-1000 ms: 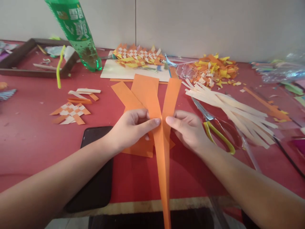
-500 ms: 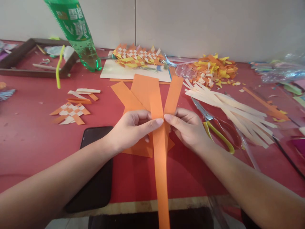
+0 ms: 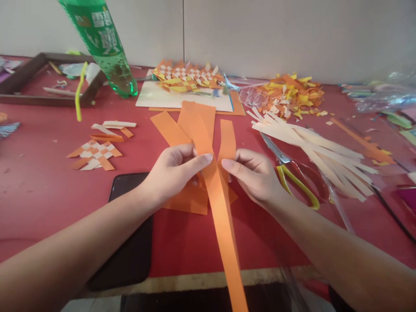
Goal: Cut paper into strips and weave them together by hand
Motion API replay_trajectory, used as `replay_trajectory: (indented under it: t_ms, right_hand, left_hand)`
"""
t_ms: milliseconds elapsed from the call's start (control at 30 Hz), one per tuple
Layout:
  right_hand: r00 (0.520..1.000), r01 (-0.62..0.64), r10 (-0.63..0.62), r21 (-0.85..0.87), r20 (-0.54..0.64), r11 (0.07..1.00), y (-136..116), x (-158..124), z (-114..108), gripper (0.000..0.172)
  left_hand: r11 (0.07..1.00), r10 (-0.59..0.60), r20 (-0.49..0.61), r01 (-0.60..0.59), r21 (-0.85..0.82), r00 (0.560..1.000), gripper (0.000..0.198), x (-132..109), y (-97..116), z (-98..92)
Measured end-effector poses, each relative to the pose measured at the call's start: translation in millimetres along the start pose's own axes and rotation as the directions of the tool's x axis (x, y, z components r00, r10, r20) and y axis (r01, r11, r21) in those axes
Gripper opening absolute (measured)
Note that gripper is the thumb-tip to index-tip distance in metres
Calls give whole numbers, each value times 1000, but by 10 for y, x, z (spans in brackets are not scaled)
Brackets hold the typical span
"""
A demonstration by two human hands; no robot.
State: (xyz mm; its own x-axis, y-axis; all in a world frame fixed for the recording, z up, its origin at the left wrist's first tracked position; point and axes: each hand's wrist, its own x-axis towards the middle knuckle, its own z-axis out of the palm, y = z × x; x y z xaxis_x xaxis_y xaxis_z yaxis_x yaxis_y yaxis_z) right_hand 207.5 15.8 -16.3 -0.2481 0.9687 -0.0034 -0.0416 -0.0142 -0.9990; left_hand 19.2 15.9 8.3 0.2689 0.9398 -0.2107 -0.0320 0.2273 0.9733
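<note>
Between thumb and fingers, my left hand (image 3: 182,171) pinches a long orange paper strip (image 3: 222,225) that hangs down past the table's front edge. My right hand (image 3: 251,173) is closed on another part of orange paper (image 3: 227,136), whose short upper end stands above the thumb. The two parts spread apart above my thumbs and run close together below. Behind and beneath my hands lie more orange paper pieces (image 3: 186,203) on the red table (image 3: 182,242).
A black phone (image 3: 130,242) lies under my left forearm. Scissors (image 3: 297,186) and cream strips (image 3: 325,149) are at right. Woven paper fish (image 3: 97,151), a green bottle (image 3: 104,39), a dark frame (image 3: 42,100) and a scrap pile (image 3: 292,93) are farther around.
My left hand has shifted slightly left and my thumbs are farther apart. The upper orange ends have spread, the right one sits lower, and the hanging strip's lower end has swung right.
</note>
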Motion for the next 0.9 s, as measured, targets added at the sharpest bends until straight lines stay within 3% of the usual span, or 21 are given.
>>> replay_trajectory:
  t_ms: [100, 300, 467, 900]
  right_hand:
    - [1000, -8, 8, 34, -16, 999, 39, 14, -14, 26]
    - [1000, -15, 17, 67, -25, 998, 12, 4, -20, 27]
    - [998, -54, 54, 21, 32, 998, -12, -30, -19, 34]
    - [999, 24, -21, 66, -48, 998, -34, 10, -1, 33]
  left_hand:
    - [998, -28, -2, 28, -54, 1000, 29, -2, -4, -6]
    - [997, -75, 167, 74, 7, 983, 19, -30, 35, -4]
    - [999, -49, 110, 49, 4, 993, 21, -23, 40, -6]
    - [994, -39, 53, 44, -103, 998, 22, -2, -22, -18]
